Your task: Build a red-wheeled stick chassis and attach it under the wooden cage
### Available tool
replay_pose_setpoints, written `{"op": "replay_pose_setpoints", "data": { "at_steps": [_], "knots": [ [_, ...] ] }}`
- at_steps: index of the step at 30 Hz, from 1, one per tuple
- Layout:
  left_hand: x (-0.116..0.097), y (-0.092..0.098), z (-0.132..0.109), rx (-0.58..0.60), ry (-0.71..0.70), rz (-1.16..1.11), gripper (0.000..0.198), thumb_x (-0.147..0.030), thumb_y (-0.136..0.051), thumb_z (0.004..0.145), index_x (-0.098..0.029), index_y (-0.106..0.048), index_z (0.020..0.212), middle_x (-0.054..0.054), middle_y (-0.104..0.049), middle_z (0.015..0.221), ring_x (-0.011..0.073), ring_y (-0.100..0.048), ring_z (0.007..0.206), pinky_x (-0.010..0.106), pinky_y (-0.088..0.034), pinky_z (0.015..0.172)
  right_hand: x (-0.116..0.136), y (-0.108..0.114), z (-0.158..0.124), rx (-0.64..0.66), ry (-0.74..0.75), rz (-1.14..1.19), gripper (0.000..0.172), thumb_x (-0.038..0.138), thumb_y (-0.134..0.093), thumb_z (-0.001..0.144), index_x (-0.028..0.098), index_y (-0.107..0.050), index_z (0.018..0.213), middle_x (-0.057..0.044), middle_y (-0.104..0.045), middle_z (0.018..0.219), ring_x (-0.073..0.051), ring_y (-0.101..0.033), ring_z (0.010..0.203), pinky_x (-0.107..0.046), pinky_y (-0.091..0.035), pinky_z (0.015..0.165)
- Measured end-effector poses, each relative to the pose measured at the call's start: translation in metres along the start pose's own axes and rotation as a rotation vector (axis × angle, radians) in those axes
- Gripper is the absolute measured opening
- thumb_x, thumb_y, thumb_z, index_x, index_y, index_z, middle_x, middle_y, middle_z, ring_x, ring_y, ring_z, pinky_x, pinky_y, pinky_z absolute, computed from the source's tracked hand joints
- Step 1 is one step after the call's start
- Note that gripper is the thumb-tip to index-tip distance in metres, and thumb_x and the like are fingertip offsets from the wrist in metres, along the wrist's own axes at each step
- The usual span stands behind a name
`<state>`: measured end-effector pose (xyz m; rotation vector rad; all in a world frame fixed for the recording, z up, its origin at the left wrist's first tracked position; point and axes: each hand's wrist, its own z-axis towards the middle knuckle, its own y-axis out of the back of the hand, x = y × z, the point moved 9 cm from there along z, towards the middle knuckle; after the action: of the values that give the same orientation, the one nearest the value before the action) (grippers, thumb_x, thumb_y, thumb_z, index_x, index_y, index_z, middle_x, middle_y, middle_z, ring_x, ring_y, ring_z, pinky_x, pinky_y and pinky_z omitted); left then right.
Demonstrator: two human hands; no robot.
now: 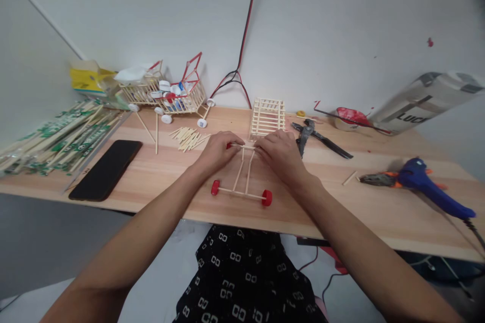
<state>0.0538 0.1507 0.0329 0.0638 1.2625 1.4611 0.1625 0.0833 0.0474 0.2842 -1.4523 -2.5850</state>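
Observation:
A small chassis of thin wooden sticks [244,171] lies on the wooden table [159,171] in front of me. Its near axle carries two red wheels [267,198], one at each end. My left hand [216,150] pinches the far axle's left end, where a bit of red shows under the fingers. My right hand [278,150] is closed on the same axle's right end. Just behind my hands lies a flat grid of sticks [267,116].
A black phone [106,169] and packs of chopsticks [60,136] lie at left. A stick cart with white wheels [170,96] and loose sticks [188,138] sit behind. Pliers [318,137], a blue glue gun [424,181] and a silver pack [424,101] lie right.

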Motion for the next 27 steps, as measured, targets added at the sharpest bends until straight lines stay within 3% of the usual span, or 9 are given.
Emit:
{"op": "replay_pose_setpoints", "data": {
  "at_steps": [27],
  "knots": [
    [0.0031,-0.0018,0.0003,0.003,0.039,-0.032,0.015,-0.01,-0.064,0.079,-0.018,-0.073,0.088,0.004,-0.074,0.094,0.0183,-0.066,0.091,0.032,-0.048,0.088,0.0,0.0006,-0.001,0.004,-0.011,0.019,0.016,0.027,-0.057,0.092,0.019,-0.069,0.085,-0.006,-0.07,0.084,-0.022,-0.047,0.085,-0.035,-0.023,0.075]
  ]
}}
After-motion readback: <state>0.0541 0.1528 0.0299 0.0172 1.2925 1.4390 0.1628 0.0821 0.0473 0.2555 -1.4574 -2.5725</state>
